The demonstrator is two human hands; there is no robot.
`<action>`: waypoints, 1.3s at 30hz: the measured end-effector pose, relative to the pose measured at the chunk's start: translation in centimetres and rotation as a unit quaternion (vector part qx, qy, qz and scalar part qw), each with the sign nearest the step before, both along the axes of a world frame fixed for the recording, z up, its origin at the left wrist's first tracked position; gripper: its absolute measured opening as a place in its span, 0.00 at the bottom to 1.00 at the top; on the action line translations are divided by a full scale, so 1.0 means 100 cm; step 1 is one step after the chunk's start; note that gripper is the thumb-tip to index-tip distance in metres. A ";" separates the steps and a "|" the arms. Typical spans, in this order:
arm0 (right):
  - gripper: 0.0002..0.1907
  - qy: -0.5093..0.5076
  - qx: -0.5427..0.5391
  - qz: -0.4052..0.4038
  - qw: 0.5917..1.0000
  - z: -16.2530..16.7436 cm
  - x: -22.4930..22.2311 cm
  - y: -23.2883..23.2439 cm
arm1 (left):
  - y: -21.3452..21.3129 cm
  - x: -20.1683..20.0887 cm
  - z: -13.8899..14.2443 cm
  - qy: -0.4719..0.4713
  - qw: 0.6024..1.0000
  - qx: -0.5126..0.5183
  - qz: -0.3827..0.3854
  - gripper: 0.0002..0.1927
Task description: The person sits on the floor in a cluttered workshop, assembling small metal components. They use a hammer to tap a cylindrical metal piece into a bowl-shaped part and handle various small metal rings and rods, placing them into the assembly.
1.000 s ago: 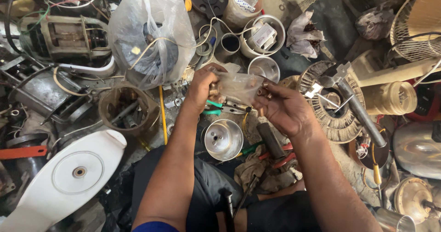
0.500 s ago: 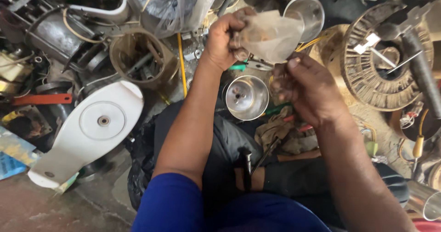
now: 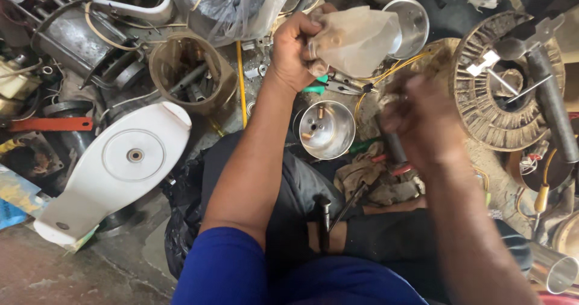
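**Bag held up in the left hand, right hand drawn back, amid fan and motor parts**

The left hand [image 3: 294, 50] is closed in a fist round the gathered neck of a cloudy plastic bag [image 3: 356, 39], so that the bag hangs free above the clutter rather than resting on it; a held-up bag keeps its mouth towards the other hand. The right hand [image 3: 422, 121] is below and right of the bag, apart from it, and is smeared by motion; whether its fingers are wide, narrow or pinching something cannot be told. A steel cup [image 3: 326, 130] stands open-side-up just in front of the knees, within reach of both hands, with small pieces lying in it. Pliers [image 3: 338, 85] with green grips lie beneath the bag. A white cover [image 3: 114, 166] lies flat to the left, a round winding [image 3: 506, 97] to the right.

Against the frame half a second earlier: the right hand, then close beside the bag, is now lower and clear of it. The left hand grips the bag as before. The cup, cover and winding lie where they did.
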State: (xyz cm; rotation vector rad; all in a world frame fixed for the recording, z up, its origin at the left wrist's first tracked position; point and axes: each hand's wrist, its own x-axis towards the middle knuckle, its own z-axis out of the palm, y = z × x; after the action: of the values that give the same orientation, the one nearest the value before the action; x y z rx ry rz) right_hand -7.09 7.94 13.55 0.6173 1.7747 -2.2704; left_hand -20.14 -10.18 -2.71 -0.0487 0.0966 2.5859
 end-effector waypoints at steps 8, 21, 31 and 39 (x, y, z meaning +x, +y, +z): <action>0.15 0.119 0.121 0.128 0.977 0.076 -0.025 -0.002 | -0.011 0.004 0.008 0.093 0.993 0.023 -0.066 0.14; 0.08 0.245 0.381 0.100 0.886 0.106 -0.010 -0.041 | -0.011 0.001 0.011 0.089 0.994 0.016 -0.054 0.14; 0.10 0.289 0.569 0.267 0.721 0.108 -0.026 -0.065 | -0.008 0.008 0.016 0.056 0.997 -0.023 -0.048 0.18; 0.47 0.272 0.354 0.143 0.883 0.063 -0.024 -0.048 | 0.001 0.009 0.002 0.066 0.997 0.037 -0.023 0.18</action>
State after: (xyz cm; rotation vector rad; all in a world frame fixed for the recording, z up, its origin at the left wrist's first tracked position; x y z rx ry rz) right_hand -9.49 3.15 19.87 -0.2441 2.7673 -1.6389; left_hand -19.29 -10.10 -2.55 0.1496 0.0498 2.5423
